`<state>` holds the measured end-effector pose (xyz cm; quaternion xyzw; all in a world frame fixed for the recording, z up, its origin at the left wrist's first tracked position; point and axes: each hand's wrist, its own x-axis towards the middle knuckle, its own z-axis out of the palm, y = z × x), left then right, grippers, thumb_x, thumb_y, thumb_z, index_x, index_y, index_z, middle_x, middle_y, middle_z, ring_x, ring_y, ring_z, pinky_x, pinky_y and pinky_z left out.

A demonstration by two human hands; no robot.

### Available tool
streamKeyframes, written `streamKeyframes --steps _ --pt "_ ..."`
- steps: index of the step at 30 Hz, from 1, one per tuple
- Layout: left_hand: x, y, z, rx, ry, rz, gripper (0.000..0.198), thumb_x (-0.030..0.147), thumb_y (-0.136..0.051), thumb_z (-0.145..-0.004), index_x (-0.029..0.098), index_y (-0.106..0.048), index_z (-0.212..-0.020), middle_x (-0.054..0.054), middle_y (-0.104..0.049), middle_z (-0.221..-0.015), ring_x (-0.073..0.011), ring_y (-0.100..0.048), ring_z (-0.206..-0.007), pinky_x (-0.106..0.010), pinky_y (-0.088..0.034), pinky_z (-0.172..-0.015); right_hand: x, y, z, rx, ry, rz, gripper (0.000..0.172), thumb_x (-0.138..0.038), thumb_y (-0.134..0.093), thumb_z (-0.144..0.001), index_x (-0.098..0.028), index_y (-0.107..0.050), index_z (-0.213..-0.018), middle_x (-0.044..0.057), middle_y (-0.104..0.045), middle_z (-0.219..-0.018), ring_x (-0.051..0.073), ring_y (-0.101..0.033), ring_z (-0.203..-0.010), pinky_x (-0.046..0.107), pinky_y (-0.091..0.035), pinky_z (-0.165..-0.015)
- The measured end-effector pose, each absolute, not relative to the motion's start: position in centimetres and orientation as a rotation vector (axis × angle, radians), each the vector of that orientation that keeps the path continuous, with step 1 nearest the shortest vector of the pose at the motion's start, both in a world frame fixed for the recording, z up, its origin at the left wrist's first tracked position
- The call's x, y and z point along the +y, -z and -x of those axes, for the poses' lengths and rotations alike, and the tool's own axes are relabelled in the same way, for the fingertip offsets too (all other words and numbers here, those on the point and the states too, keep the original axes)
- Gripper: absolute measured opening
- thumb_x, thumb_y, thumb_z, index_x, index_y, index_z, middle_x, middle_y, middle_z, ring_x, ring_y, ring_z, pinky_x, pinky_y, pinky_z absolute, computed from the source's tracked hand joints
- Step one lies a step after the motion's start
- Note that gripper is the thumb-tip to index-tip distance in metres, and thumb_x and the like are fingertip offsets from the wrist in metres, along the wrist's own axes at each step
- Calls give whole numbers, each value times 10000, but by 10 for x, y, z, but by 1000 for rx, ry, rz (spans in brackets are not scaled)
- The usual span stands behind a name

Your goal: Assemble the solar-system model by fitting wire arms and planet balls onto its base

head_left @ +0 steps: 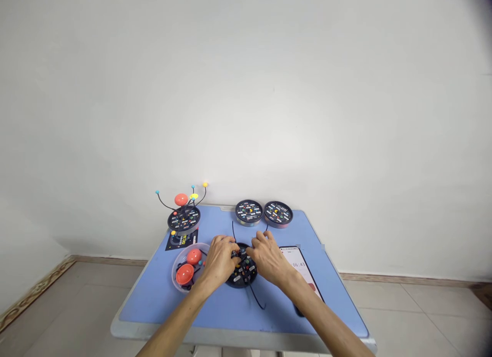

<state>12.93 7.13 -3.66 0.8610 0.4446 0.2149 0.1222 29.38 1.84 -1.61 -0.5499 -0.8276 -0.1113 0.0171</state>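
My left hand (221, 259) and my right hand (269, 257) both rest on a round black disc (242, 275) with coloured marks, in the middle of the blue table (230, 311). The fingers of both hands curl together over the disc's far edge, pinching at something small that I cannot make out. Thin black wires (257, 298) stick out from the disc toward me and away. A clear bowl (177, 281) holding two orange half-spheres (189, 267) sits just left of my left hand.
An assembled model (184, 216) with orange, yellow and blue balls on bent wires stands at the back left, a dark leaflet (180, 240) before it. Two closed round black tins (263, 213) sit at the back. A phone (302, 270) showing a timer lies right of my right hand.
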Motion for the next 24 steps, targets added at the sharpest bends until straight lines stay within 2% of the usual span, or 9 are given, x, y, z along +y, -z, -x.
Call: streamKeyframes --steps 5,9,12,15,20,24 --pt "69 35 -128 1253 -630 -2502 271 31 -722 -683 230 -774 -860 -73 -741 -1036 -272 -641 -1049 -412 -459 -966 16 13 -295 -2541 391 1695 158 -24 -587 -809 -139 -676 -873 98 -686 -852 257 -536 -919 374 -320 -768" --pt "68 28 -117 1226 -738 -2391 350 30 -712 -677 251 -756 -944 -61 -731 -1101 -258 -630 -1106 -415 -463 -998 10 -1 -303 -2473 410 1693 223 32 -553 -819 -152 -664 -877 73 -683 -864 232 -528 -906 345 -339 -768" --pt "68 18 -95 1212 -891 -2249 270 131 -653 -760 258 -750 -978 -64 -712 -1177 -257 -616 -1155 -432 -459 -1025 -2 -18 -314 -2374 432 1704 257 33 -508 -866 -159 -666 -932 78 -686 -907 237 -519 -940 346 -372 -786" --pt "63 9 -63 1237 -1065 -2100 198 272 -608 -813 235 -759 -936 -81 -721 -1153 -272 -628 -1141 -454 -461 -1031 -23 -36 -324 -2175 437 1566 243 -26 -470 -931 -175 -660 -959 78 -694 -908 240 -523 -923 369 -419 -797" --pt "45 12 -9 1341 -1218 -1910 278 425 -586 -837 230 -769 -911 -85 -731 -1125 -265 -648 -1110 -424 -495 -1000 -71 -58 -320 -1971 382 1283 258 -80 -491 -959 -211 -579 -1164 83 -675 -993 238 -529 -942 378 -478 -732" --pt "29 35 19 1469 -1298 -1890 283 452 -584 -822 236 -768 -827 -88 -754 -1046 -280 -688 -1021 -454 -530 -955 -99 -50 -295 -2012 147 1146 277 -56 -497 -942 -225 -574 -1148 79 -666 -933 221 -553 -878 340 -500 -672"
